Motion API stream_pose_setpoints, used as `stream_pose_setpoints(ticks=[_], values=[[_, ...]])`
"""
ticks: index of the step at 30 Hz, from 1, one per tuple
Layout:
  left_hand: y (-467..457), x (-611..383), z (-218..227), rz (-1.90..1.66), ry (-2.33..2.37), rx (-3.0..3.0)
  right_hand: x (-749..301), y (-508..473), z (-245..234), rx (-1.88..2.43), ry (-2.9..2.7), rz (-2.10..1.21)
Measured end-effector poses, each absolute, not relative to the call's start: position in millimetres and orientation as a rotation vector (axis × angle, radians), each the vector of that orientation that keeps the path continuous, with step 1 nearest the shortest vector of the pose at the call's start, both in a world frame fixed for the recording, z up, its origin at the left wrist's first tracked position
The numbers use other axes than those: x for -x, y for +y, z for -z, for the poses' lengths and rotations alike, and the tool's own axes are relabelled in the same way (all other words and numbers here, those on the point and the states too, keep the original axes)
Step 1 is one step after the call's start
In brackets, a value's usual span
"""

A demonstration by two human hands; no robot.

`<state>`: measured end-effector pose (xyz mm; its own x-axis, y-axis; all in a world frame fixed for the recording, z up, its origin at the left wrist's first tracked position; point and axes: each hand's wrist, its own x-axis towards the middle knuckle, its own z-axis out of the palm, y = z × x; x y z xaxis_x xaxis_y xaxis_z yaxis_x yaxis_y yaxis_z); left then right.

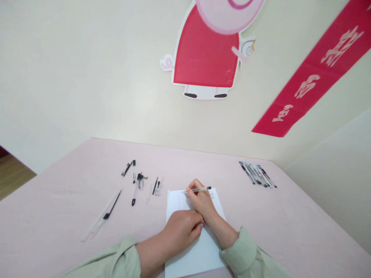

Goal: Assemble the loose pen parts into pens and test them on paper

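Observation:
A sheet of white paper (197, 251) lies in front of me, with small dark marks near its top right corner. My right hand (203, 202) pinches a clear pen (201, 189) with a black end over the upper part of the sheet. The pen leans almost flat, black end to the right; its tip is hard to make out by the fingers. Resting on the middle of the paper, my left hand (182, 229) is curled into a loose fist beside my right wrist. Nothing shows in it, and its fingertips are partly hidden.
Pen parts lie left of the paper: a black-tipped refill (113, 204), clear tubes (97, 224), a black-capped piece (134, 197) and several small bits. A row of pens (257, 174) lies at the back right. The pink-covered table (278, 231) meets a wall with a cartoon cutout (205, 58) and red banner (315, 73).

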<state>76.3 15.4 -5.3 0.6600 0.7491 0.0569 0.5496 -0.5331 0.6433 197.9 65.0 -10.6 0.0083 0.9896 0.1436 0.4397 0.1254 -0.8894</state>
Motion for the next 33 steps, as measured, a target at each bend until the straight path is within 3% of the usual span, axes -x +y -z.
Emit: stream_pose_setpoints(ticks=[33], values=[[14.8,-75.6,3.7,-0.451,1.001,-2.283,-196.9,64.8,7.9,1.445,-1.621,-0.798]])
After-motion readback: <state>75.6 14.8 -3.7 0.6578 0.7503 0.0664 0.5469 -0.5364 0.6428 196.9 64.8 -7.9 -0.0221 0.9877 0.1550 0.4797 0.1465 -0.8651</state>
